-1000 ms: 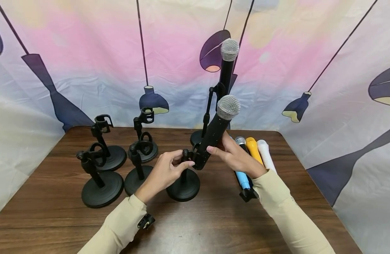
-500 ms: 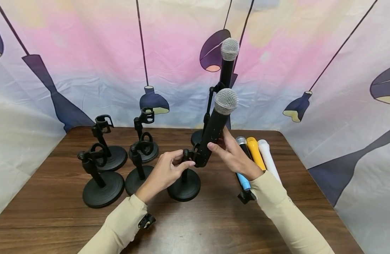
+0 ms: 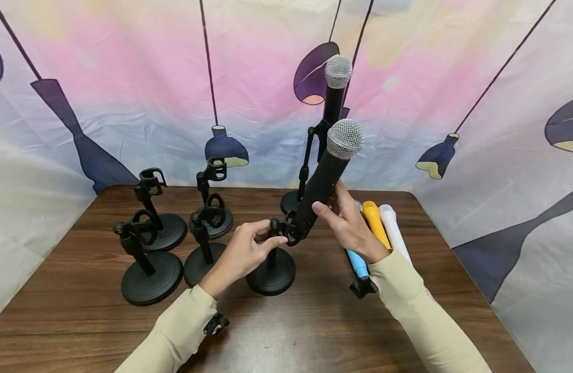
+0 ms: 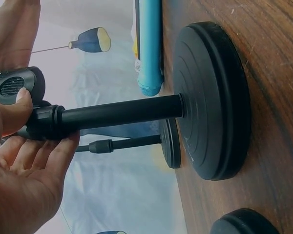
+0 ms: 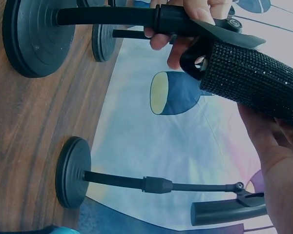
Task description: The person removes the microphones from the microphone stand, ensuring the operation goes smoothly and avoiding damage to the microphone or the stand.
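My right hand (image 3: 349,225) grips a black, glittery microphone (image 3: 324,181) with a silver mesh head, tilted up to the right. Its lower end meets the ring-shaped clip (image 3: 293,235) of a black desk microphone stand (image 3: 270,277); how deep it sits in the ring I cannot tell. With thumb and fingers, my left hand (image 3: 246,248) holds that stand at the top of its post, just under the clip. In the left wrist view, the stand's round base (image 4: 210,102) rests on the table. The right wrist view shows the studded handle (image 5: 254,78) beside the clip.
Several black stands (image 3: 151,277) with ring clips are grouped at the left. Behind my hands, another stand bears a black microphone (image 3: 333,103). Yellow (image 3: 375,223), white (image 3: 394,230) and blue (image 3: 358,264) microphones lie at the right, partly behind my right hand. A printed cloth hangs behind.
The microphone first rose slightly, then shifted up and right with my right hand, so more of the clip's ring shows. My left hand and the stand have hardly moved.
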Available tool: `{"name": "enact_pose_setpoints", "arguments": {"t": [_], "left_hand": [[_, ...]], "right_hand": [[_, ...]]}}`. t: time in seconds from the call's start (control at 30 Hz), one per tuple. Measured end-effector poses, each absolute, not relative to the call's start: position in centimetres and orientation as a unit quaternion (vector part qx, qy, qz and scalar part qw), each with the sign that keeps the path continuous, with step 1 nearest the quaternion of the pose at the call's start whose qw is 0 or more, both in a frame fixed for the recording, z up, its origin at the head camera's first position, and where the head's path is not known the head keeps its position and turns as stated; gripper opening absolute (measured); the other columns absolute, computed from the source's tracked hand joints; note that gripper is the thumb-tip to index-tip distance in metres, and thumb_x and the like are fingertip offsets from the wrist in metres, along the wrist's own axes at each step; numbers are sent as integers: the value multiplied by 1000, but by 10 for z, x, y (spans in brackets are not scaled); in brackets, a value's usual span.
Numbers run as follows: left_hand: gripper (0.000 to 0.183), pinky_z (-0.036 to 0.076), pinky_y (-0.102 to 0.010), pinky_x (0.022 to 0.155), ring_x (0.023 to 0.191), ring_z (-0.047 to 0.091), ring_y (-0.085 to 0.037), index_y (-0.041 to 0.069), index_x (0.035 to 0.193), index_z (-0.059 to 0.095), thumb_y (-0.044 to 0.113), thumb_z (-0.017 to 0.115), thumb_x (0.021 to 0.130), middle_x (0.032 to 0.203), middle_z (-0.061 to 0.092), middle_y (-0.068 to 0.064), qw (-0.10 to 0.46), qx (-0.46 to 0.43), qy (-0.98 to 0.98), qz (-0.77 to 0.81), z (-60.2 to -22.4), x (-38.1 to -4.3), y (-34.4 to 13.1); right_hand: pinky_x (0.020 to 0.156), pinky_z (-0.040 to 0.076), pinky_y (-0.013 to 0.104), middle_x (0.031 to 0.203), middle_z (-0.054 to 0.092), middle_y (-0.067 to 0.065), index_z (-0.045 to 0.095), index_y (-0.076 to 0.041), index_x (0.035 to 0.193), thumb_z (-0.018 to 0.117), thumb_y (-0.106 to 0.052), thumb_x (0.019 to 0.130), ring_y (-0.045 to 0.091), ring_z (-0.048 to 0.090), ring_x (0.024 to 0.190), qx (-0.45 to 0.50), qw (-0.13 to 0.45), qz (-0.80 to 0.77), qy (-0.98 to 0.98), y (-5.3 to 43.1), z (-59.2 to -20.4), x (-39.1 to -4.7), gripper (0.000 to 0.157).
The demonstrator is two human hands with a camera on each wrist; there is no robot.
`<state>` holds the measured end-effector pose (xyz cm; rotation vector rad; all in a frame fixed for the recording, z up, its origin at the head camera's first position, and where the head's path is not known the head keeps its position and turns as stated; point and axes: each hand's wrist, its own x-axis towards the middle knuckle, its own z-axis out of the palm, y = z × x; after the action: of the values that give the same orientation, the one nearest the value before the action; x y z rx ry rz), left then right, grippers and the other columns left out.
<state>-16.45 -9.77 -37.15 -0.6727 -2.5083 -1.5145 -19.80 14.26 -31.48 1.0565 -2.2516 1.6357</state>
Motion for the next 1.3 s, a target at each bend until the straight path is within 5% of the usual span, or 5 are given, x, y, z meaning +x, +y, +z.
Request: {"name": "enact_pose_setpoints", "arguments": {"t": [0.27, 0.4, 0.7, 0.97, 1.3], "left_hand": [[21, 42, -27, 61, 62, 57, -13, 16, 85, 63, 31, 71, 97, 74, 66, 5, 63, -227, -834, -499, -371, -165, -98], [31, 36, -26, 57, 56, 45, -12, 14, 78, 54, 32, 72, 97, 64, 53, 2, 69, -226, -836, -494, -371, -165, -98], [24, 40, -26, 59, 59, 53, -13, 15, 82, 61, 31, 72, 97, 71, 64, 1, 65, -231, -833, -498, -371, -165, -97], [16, 50, -29, 67, 76, 69, -21, 15, 91, 69, 29, 72, 97, 85, 72, 2, 54, -228, -828, -510, -370, -165, -98], [25, 58, -41, 84, 97, 73, -20, 13, 120, 71, 25, 71, 97, 107, 75, -3, 82, -198, -863, -458, -372, -153, -94]], "right_hand": [[83, 52, 25, 123, 55, 21, 33, -2, 153, 56, -52, 100, 26, 61, 104, 353, 112, 555, -744, 145, -310, -199, 77], [78, 51, 27, 119, 58, 20, 34, -2, 152, 56, -42, 104, 20, 63, 100, 365, 112, 566, -731, 147, -308, -202, 66], [78, 51, 27, 119, 62, 21, 36, 2, 149, 53, -26, 108, 18, 65, 100, 325, 95, 587, -736, 149, -304, -206, 53], [74, 57, 28, 112, 62, 15, 42, 3, 140, 48, -7, 106, 13, 67, 88, 280, 92, 667, -684, 158, -291, -209, 36], [80, 58, 30, 129, 53, 20, 39, 1, 151, 55, -8, 104, 17, 67, 104, 253, 68, 599, -756, 183, -298, -211, 50]]}}
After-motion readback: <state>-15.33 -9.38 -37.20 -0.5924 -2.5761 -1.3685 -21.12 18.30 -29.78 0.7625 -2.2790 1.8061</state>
